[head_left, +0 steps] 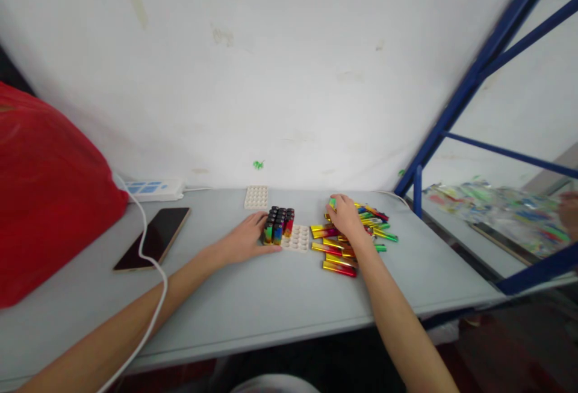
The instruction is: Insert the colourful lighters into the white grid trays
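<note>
Lighters (pixel 279 218), by their look, stand upright with black tops uppermost in the left part of a white cupped tray (pixel 308 239), which rests on the counter (pixel 253 297). More loose lighters (pixel 327 248) lie on their sides in a heap to the right. The two hands are apart: the left hand (pixel 248 236) curves round the left side of the standing block, fingers behind and thumb in front, though how firmly it presses I cannot tell. The right hand (pixel 347 215) reaches over the far part of the heap, its fingers bent down among the pieces; whether they have closed on one cannot be told.

For a good pick, it would pay to take one from the top or edge of the heap, so that its neighbours do not roll. Each should go in upright, top uppermost, and the gap at the near end of the rightmost row looks like the natural place to start. Light bracing by the left hand should suffice; a hard squeeze could tip the block.
</note>
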`<action>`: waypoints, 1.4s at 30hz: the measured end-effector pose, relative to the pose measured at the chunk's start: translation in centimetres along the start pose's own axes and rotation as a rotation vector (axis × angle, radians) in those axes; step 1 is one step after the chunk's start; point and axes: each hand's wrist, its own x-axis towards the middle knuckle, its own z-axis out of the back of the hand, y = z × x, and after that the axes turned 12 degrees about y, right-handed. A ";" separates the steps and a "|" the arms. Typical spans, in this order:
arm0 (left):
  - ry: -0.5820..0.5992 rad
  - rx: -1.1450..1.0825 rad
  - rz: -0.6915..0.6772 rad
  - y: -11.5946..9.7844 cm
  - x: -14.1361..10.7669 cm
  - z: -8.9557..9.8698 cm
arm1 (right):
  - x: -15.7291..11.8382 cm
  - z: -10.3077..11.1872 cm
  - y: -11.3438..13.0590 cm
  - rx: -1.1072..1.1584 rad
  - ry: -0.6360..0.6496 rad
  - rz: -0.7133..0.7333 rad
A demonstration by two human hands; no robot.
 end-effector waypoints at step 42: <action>0.011 0.019 0.023 0.4 0.1 -0.4 | -1.0 0.6 7.0 1.440 0.047 0.187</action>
